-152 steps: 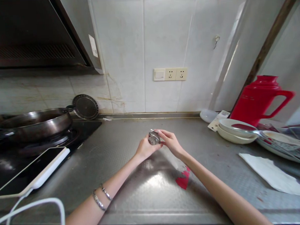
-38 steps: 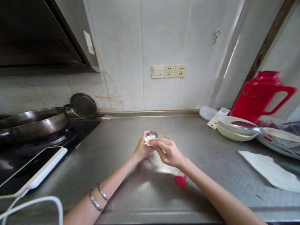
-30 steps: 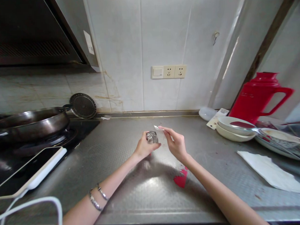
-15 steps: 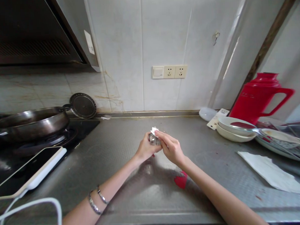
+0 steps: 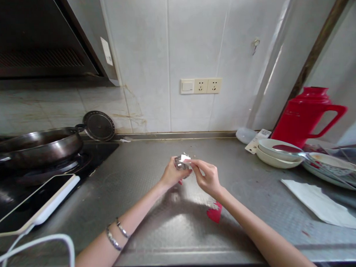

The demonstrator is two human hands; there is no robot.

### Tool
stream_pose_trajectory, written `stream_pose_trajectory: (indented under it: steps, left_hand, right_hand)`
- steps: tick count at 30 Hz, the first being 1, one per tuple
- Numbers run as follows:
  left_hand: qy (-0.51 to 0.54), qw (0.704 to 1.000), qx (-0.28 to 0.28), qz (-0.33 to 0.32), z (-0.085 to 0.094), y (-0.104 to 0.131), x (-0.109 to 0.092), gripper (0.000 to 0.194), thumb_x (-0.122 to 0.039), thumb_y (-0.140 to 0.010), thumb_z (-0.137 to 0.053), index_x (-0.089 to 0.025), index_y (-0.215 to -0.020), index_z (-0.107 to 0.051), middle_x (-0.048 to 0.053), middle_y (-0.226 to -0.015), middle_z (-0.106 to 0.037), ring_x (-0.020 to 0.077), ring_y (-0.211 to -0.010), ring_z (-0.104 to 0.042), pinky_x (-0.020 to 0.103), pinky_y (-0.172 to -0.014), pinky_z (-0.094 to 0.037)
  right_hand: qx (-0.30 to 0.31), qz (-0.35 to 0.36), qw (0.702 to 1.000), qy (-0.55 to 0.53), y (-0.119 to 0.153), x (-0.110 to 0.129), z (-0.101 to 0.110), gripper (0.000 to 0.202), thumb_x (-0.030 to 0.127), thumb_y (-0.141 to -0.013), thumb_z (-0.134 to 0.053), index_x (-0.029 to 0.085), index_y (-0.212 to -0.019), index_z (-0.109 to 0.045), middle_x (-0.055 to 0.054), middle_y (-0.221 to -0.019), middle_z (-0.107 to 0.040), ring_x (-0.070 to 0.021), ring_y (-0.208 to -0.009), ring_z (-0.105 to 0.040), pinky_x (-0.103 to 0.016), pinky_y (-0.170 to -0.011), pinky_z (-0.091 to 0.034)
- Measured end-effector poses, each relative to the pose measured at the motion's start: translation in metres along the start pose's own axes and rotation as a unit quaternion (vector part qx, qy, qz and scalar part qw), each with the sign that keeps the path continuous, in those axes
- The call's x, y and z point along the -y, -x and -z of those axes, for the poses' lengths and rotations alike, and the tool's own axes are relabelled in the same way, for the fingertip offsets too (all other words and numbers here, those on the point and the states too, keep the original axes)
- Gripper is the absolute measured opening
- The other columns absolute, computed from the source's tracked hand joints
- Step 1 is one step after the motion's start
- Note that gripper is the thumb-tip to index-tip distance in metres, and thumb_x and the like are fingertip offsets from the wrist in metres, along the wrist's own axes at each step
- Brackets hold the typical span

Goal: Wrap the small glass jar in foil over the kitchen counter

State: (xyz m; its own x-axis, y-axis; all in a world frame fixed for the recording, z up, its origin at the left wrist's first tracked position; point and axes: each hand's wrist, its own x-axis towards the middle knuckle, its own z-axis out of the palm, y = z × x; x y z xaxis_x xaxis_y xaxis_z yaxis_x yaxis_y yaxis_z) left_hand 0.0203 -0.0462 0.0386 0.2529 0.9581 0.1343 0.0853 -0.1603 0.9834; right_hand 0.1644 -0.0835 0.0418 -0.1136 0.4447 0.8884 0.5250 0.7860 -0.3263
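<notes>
My left hand [image 5: 171,174] is wrapped round a small clear glass container [image 5: 179,163] above the middle of the steel counter. Its exact kind is hard to make out behind the fingers. At its top is a small white scrap [image 5: 184,158], paper or tissue by its look, pinched between the thumb and fingers of my right hand [image 5: 208,177]. A torn red piece [image 5: 215,213] lies on the counter below my right wrist. Another small red bit [image 5: 180,182] shows just under my left hand.
Left, a steel pan [image 5: 41,146] sits on the black hob, near a phone [image 5: 31,201] with a white cable [image 5: 38,240]. At right are stacked bowls [image 5: 279,157], a red thermos jug [image 5: 304,113], a patterned plate [image 5: 327,163] and a white paper sheet [image 5: 320,206].
My right hand has drawn slightly right and down from the glass container, and more of the white scrap shows. My left hand has barely moved.
</notes>
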Motion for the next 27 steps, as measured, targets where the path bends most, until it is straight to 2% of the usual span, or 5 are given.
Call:
stream_pose_trajectory:
  steps: [7, 13, 17, 24, 27]
  left_hand:
    - [0.049, 0.997, 0.051, 0.015, 0.003, 0.001, 0.001, 0.057, -0.036, -0.06, -0.08, -0.015, -0.103, -0.049, -0.003, -0.07, -0.057, 0.0088, -0.05, -0.054, 0.017, -0.036, -0.044]
    - [0.065, 0.994, 0.085, 0.023, 0.006, 0.0, 0.005, 0.061, -0.047, -0.063, -0.077, -0.016, -0.109, -0.052, -0.001, -0.073, -0.059, 0.0088, -0.047, -0.055, 0.02, -0.037, -0.048]
    - [0.077, 0.99, 0.103, 0.053, 0.009, -0.001, 0.003, 0.062, -0.056, -0.066, -0.072, -0.016, -0.11, -0.053, -0.001, -0.067, -0.059, 0.01, -0.045, -0.055, 0.021, -0.038, -0.049]
    - [0.087, 0.981, 0.161, 0.061, 0.017, -0.004, 0.006, 0.071, -0.062, -0.066, -0.069, -0.018, -0.119, -0.051, 0.004, -0.081, -0.063, 0.0093, -0.048, -0.058, 0.022, -0.043, -0.051]
    - [0.069, 0.972, 0.223, 0.035, 0.023, -0.008, 0.011, 0.102, -0.053, -0.061, -0.078, -0.026, -0.142, -0.024, 0.012, -0.105, -0.064, 0.0127, -0.059, -0.064, 0.027, -0.055, -0.055]
  right_hand:
    - [-0.041, -0.173, 0.983, -0.046, -0.003, -0.016, -0.005, 0.025, 0.034, -0.094, -0.044, 0.021, -0.097, -0.065, -0.008, -0.098, -0.073, -0.0187, -0.081, -0.068, -0.029, -0.072, -0.055]
    - [0.151, -0.184, 0.952, -0.191, -0.005, -0.025, 0.002, 0.03, 0.023, -0.09, -0.042, 0.023, -0.115, -0.059, -0.006, -0.123, -0.063, -0.022, -0.116, -0.057, -0.042, -0.098, -0.046]
    - [0.229, -0.154, 0.937, -0.215, -0.001, -0.025, 0.003, 0.066, 0.016, -0.076, -0.059, 0.026, -0.137, -0.038, -0.009, -0.14, -0.046, -0.0239, -0.127, -0.047, -0.045, -0.103, -0.042]
    - [0.162, -0.166, 0.95, -0.209, 0.009, -0.025, -0.014, 0.069, 0.024, -0.068, -0.075, 0.023, -0.13, -0.044, -0.012, -0.129, -0.052, -0.0231, -0.116, -0.055, -0.041, -0.097, -0.049]
    - [0.13, -0.21, 0.938, -0.245, 0.006, -0.027, -0.014, 0.065, 0.025, -0.066, -0.077, 0.021, -0.124, -0.047, -0.012, -0.122, -0.058, -0.022, -0.105, -0.062, -0.04, -0.091, -0.053]
